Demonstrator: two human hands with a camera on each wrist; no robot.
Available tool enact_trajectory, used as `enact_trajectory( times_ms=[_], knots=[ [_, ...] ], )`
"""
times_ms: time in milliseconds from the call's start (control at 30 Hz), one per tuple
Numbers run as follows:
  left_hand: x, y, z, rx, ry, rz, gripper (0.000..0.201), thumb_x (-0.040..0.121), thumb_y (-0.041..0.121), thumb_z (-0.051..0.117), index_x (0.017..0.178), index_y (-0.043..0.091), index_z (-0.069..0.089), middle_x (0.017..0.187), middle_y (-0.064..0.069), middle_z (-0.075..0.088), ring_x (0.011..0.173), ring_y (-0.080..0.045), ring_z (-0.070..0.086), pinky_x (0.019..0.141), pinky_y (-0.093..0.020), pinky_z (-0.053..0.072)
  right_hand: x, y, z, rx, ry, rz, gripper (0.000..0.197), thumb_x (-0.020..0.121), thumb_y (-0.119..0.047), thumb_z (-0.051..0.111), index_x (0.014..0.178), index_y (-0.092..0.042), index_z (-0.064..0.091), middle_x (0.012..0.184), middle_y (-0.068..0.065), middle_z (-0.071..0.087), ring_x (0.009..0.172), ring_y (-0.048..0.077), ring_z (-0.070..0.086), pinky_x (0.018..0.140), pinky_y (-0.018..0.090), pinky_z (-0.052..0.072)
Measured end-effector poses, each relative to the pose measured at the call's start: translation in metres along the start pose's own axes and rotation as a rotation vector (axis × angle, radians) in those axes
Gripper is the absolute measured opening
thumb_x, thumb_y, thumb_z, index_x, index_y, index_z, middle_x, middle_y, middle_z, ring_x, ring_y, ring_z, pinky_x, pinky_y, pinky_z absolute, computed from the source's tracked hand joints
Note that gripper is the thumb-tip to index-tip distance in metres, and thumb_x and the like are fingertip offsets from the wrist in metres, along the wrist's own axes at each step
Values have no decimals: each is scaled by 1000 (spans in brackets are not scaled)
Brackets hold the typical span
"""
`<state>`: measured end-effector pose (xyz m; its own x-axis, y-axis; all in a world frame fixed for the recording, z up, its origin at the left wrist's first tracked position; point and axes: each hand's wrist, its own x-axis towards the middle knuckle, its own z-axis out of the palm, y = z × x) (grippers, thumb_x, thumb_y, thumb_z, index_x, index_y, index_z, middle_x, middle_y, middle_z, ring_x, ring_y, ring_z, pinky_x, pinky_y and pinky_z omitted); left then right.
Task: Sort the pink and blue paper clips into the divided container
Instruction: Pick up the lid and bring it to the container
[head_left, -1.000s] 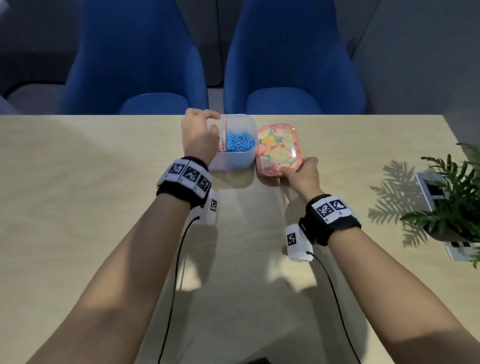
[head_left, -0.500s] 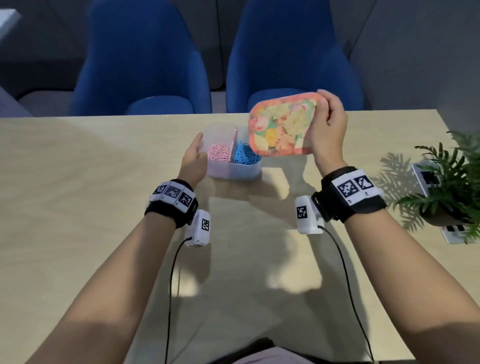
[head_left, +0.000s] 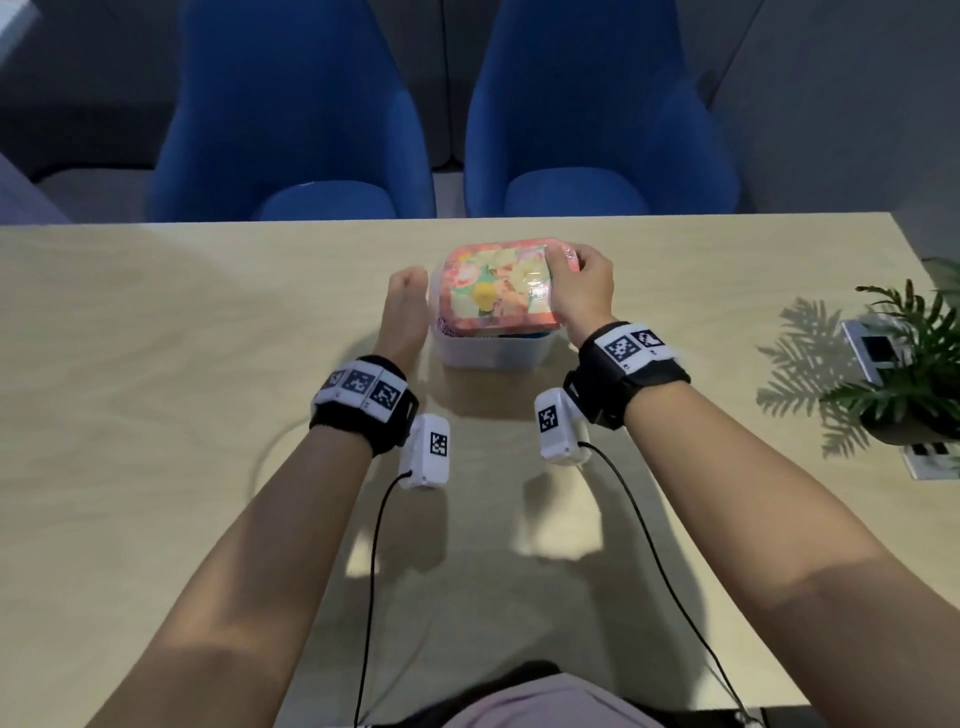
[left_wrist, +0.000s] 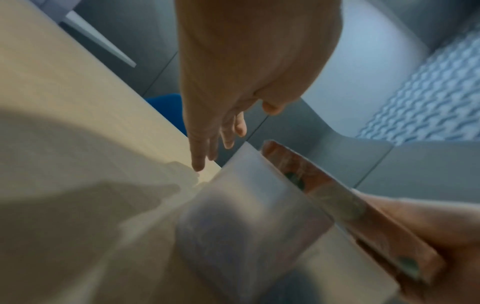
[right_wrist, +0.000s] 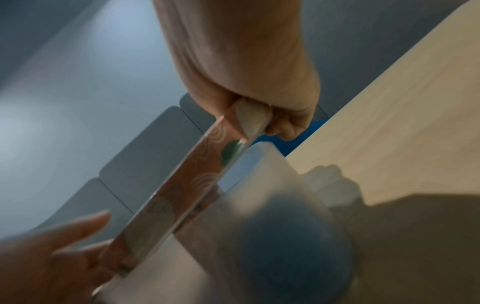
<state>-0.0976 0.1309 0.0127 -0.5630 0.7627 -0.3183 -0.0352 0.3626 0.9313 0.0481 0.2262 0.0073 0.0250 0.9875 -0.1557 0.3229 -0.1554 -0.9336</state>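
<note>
clips sorted, judged | right hand grips lid tilted over container | left hand relaxed beside | left: seat lid

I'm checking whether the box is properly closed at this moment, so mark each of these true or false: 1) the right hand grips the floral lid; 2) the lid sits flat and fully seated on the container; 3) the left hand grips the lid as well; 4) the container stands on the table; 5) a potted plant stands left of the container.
1) True. The right hand grips the floral lid at its right edge.
2) False. The right wrist view shows the lid tilted, with a gap above the container on that side.
3) False. The left hand is beside the container with straight fingers and holds nothing.
4) True. The container stands on the table.
5) False. The potted plant is at the table's right edge.
</note>
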Motion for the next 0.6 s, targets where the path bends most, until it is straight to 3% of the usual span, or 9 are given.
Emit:
enact_trajectory(
  times_ms=[100, 233, 300, 367, 400, 500, 600],
  knots=[
    [20, 6, 1, -62, -115, -96, 64, 87, 52, 28, 122, 3, 50, 125, -17, 60, 111, -23, 61, 101, -42, 46, 2, 9, 13, -88, 22, -10, 47, 75, -50, 48, 93, -14, 71, 99, 13, 68, 95, 33, 61, 84, 46, 53],
    [28, 16, 8, -37, -186, -128, 46, 97, 42, 23, 91, 17, 61, 110, -13, 68, 101, -27, 66, 94, -41, 51, -3, 12, 18, -86, 30, 14, 46, 80, -48, 49, 99, -11, 69, 103, 17, 65, 101, 35, 58, 87, 44, 51],
    [27, 13, 11, -12, -148, -82, 39, 96, 29, 25, 95, 14, 61, 107, -13, 67, 99, -28, 66, 76, -37, 58, -6, 9, 17, -92, 31, 12, 50, 78, -49, 46, 98, -10, 69, 102, 18, 64, 100, 35, 58, 87, 43, 51],
    [26, 10, 13, 7, -124, -42, 40, 94, 23, 26, 112, 8, 58, 110, -14, 66, 93, -25, 66, 49, -21, 52, -9, 6, 15, -105, 30, -9, 46, 83, -45, 49, 103, -9, 69, 108, 18, 61, 104, 33, 55, 92, 40, 48],
    [26, 7, 13, 4, -118, -37, 41, 94, 23, 26, 118, 7, 55, 113, -14, 65, 91, -23, 66, 44, -16, 48, -11, 5, 13, -107, 22, -15, 41, 87, -40, 50, 107, -8, 67, 113, 17, 58, 108, 31, 52, 95, 38, 45],
    [28, 2, 17, -69, -91, -44, 40, 95, 25, 26, 123, 9, 50, 114, -13, 64, 87, -22, 64, 39, -12, 44, -8, 10, 13, -91, 21, -37, 32, 93, -30, 50, 112, -8, 62, 122, 14, 51, 115, 26, 45, 96, 28, 36],
    [24, 2, 19, -89, -66, -56, 39, 97, 24, 25, 122, 6, 49, 105, -12, 62, 73, -17, 63, 36, -12, 42, -11, 7, 11, -91, -8, -33, 31, 95, -28, 46, 115, -8, 60, 125, 13, 49, 120, 26, 42, 93, 24, 30]
  ],
)
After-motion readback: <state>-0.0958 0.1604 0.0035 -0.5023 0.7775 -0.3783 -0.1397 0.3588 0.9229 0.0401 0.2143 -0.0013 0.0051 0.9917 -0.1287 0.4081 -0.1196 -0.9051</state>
